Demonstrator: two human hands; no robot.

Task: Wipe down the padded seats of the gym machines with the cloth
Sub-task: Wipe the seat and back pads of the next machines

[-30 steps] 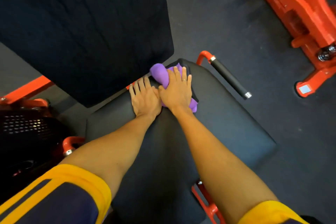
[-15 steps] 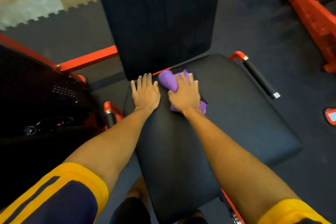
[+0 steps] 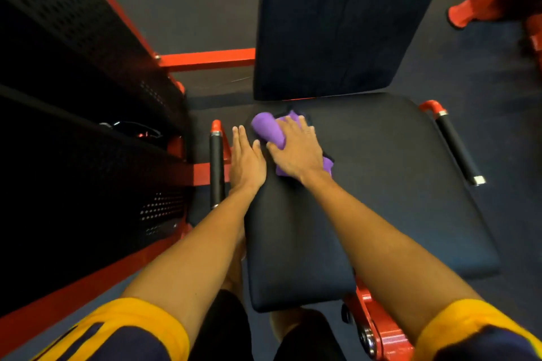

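Cloth (image 3: 268, 129) lies bunched at rear-left corner of seat pad (image 3: 381, 184), just under backrest (image 3: 337, 23). Right hand (image 3: 296, 152) presses it w/ fingers flat, not gripping, prob. to spread wiping pressure. Left hand (image 3: 246, 161), fingers straight and holding nothing, rests on pad's left edge, likely bracing.

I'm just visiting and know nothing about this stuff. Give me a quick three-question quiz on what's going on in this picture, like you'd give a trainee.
1. True or false: the right hand presses the purple cloth onto the seat pad.
2. The left hand is: A) holding a bottle; B) flat at the seat pad's left edge; C) gripping the cloth.
3. Fill in: the machine's frame is painted ____.
Key: 1 true; 2 B; 3 red.
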